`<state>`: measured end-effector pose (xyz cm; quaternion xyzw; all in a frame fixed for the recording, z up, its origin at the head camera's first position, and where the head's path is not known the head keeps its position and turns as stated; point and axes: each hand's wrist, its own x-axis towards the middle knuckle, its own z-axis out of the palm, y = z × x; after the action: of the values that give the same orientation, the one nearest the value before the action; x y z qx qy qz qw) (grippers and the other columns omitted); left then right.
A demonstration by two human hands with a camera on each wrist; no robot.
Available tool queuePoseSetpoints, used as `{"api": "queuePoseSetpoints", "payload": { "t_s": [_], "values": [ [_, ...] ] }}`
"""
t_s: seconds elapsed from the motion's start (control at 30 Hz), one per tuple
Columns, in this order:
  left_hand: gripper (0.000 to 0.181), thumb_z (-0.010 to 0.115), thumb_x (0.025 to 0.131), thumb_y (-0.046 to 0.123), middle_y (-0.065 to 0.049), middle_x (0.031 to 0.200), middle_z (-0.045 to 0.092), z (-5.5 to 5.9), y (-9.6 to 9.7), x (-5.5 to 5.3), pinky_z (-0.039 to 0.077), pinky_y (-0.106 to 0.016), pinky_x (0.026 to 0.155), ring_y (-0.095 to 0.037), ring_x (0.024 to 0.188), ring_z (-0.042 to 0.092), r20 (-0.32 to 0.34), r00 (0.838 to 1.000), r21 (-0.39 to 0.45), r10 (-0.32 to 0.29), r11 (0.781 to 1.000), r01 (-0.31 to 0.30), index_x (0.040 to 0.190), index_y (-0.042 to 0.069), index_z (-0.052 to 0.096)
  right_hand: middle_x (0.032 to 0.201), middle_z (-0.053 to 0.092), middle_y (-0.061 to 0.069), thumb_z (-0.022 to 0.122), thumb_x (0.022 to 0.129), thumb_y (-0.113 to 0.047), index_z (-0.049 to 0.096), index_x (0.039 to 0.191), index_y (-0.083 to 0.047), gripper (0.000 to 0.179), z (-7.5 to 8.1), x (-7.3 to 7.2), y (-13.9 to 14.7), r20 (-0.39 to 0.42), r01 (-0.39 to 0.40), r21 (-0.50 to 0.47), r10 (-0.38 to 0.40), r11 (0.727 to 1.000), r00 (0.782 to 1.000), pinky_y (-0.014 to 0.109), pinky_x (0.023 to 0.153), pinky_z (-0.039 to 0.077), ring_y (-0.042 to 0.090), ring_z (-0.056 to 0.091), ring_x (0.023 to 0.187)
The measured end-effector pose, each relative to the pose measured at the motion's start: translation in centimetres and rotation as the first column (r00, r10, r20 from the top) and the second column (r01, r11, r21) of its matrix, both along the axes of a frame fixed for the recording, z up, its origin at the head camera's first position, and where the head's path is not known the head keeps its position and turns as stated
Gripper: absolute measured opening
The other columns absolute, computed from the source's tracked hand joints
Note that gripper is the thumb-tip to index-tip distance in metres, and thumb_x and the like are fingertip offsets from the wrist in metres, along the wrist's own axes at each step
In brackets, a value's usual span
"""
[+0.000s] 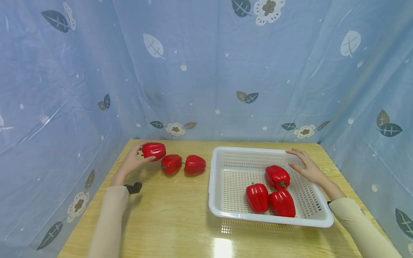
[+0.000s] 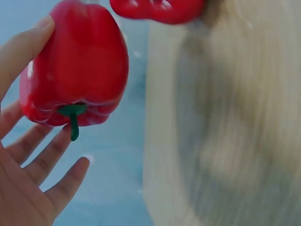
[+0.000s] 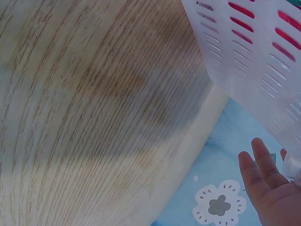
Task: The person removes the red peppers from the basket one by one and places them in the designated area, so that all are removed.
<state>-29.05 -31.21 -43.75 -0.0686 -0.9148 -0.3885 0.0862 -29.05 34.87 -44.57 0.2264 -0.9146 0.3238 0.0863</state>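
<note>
My left hand (image 1: 130,162) grips a red bell pepper (image 1: 154,151) at the back left of the table, thumb on one side and fingers on the other. Its green stem (image 2: 73,117) points toward the palm in the left wrist view. Right beside that pepper lie two more, a middle pepper (image 1: 171,164) and a right-hand pepper (image 1: 195,165). My right hand (image 1: 308,169) is at the right rim of a white plastic basket (image 1: 213,179), fingers loosely extended and holding nothing. In the right wrist view its fingers (image 3: 251,176) show beside the basket's slotted wall (image 3: 235,70).
Inside the basket lie three red bell peppers: a back one (image 1: 276,176), a left one (image 1: 257,197) and a right one (image 1: 282,202). The wooden table (image 1: 174,218) is bordered by a blue patterned curtain (image 1: 200,71) at the back and both sides.
</note>
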Motion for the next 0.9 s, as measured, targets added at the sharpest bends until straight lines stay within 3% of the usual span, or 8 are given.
{"api": "queuePoseSetpoints", "payload": {
  "t_s": [0.4,0.67,0.9],
  "values": [
    [0.077,0.072,0.08,0.035,-0.021,0.132,0.04,-2.0,-2.4,1.6,0.047,-0.051,0.084,-0.038,0.112,0.044,0.032,0.999,-0.089,0.022,0.996,-0.019,0.138,0.0,0.035,0.142,0.025,0.029,0.06,0.089,-0.016,0.043,0.135,-0.006,0.05,0.1,0.0,0.2,0.019,0.005,0.0,-0.005,1.0,1.0,0.076,0.086,0.025,0.052,0.026,0.124],
    [0.082,0.07,0.08,0.04,-0.025,0.135,0.037,-3.3,-3.0,1.8,0.044,-0.053,0.089,-0.04,0.113,0.045,0.098,0.995,-0.095,0.01,0.996,-0.001,0.139,-0.002,0.032,0.142,0.025,0.028,0.061,0.089,-0.016,0.043,0.135,-0.007,0.05,0.1,-0.1,0.1,0.018,0.004,0.001,-0.004,1.0,1.0,0.076,0.086,0.025,0.052,0.026,0.125],
    [0.082,0.069,0.081,0.042,-0.025,0.133,0.039,-3.7,-3.1,1.8,0.044,-0.052,0.088,-0.039,0.111,0.046,0.107,0.994,-0.102,0.013,0.995,-0.002,0.139,-0.004,0.032,0.141,0.026,0.029,0.06,0.089,-0.014,0.043,0.135,-0.006,0.049,0.1,0.0,0.0,0.014,-0.005,-0.009,0.005,1.0,1.0,0.076,0.086,0.025,0.052,0.026,0.125]
  ]
}}
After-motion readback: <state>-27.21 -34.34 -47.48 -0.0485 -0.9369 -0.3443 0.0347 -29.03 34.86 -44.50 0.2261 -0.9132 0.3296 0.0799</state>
